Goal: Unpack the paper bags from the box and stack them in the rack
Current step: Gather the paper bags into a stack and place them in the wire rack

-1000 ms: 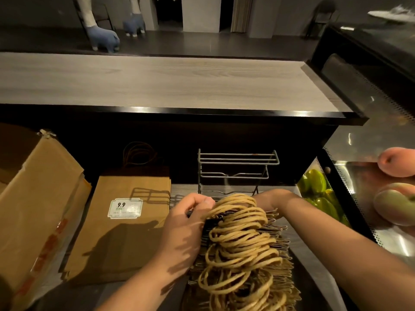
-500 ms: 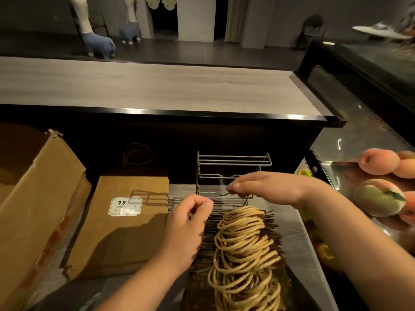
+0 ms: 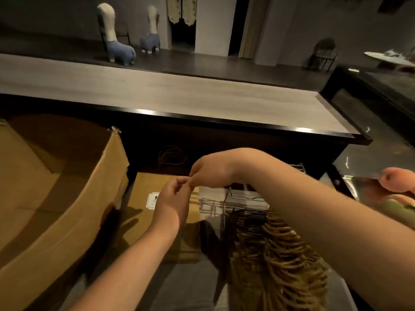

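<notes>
Below the counter's dark edge (image 3: 224, 122), the left hand (image 3: 173, 203) and right hand (image 3: 208, 173) meet fingertip to fingertip, fingers curled — whether they pinch anything cannot be told. Paper bags (image 3: 276, 254) stand packed in the wire rack (image 3: 244, 198) near right; the open box (image 3: 56, 198) crowds the left — one flat bag (image 3: 143, 187) lies between.

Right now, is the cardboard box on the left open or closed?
Open. The cardboard box has its flap raised and its shadowed inside exposed; whether any bags remain inside, I cannot tell.
</notes>
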`<state>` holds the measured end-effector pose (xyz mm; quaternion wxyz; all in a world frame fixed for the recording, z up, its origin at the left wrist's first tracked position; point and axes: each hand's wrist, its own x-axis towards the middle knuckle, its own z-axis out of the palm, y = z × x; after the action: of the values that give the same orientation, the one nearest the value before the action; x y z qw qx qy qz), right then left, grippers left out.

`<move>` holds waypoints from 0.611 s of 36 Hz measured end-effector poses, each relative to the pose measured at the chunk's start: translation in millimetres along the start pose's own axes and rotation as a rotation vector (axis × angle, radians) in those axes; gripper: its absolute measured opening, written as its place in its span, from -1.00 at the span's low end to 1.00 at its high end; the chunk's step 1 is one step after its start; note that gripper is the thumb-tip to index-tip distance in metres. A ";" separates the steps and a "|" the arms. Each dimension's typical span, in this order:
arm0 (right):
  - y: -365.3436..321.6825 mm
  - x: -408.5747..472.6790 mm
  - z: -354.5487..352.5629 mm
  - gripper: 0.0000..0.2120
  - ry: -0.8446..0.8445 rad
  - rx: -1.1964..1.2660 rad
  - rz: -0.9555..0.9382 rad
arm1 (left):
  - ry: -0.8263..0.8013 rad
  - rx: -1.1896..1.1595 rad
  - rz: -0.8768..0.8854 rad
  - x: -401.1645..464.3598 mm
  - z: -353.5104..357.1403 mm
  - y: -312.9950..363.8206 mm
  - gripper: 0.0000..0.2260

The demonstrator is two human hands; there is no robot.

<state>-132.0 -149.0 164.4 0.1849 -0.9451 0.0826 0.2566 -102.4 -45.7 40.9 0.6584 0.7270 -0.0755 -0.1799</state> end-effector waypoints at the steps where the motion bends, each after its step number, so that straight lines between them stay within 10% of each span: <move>1: -9.4 12.9 3.7 -0.66 -0.004 -0.010 0.008 | 0.016 0.025 -0.022 7.2 -7.9 -3.5 -0.96; 13: -47.1 111.4 62.8 -0.65 0.051 0.234 0.190 | 0.034 -0.012 -0.191 47.2 -75.4 -45.4 -0.90; 22: -27.5 149.4 126.1 -0.68 0.203 0.595 0.476 | 0.055 0.404 -0.203 63.8 -101.9 -89.5 -0.75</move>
<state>-54.7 -83.5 -5.1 0.3769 -0.8251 0.3882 0.1624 -18.1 37.9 -50.6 0.4796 0.8526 -0.0186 -0.2067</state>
